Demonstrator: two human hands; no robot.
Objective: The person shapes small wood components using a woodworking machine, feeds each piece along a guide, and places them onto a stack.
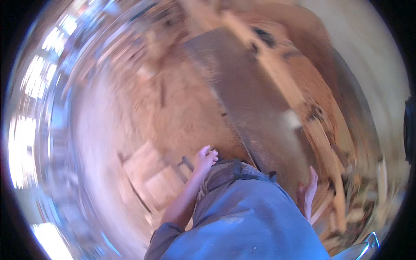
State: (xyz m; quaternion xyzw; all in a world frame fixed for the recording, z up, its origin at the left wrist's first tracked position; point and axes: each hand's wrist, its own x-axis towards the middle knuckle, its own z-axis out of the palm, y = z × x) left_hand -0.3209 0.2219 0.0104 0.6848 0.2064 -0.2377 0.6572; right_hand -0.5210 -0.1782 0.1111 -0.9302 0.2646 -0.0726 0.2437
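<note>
Much of the picture is smeared by motion. My left hand [207, 158] hangs beside my waist with its fingers loosely bent and a little apart; I see nothing in it. On the other side, my right hand [308, 189] is held low over the edge of a dark, flat work table [255, 97], its fingers stretched out and blurred. No object shows in it, and whether it touches the table I cannot tell. A long wooden beam [284, 82] runs along the table's right side. Small dark fittings [314, 112] sit by the beam.
Pale wooden boards or boxes [158, 180] lie on the floor to my left. Brown, sawdust-like material covers the floor [190, 112] ahead. Scraps of wood [357, 208] lie in a heap at the lower right. Bright windows [24, 147] line the far left.
</note>
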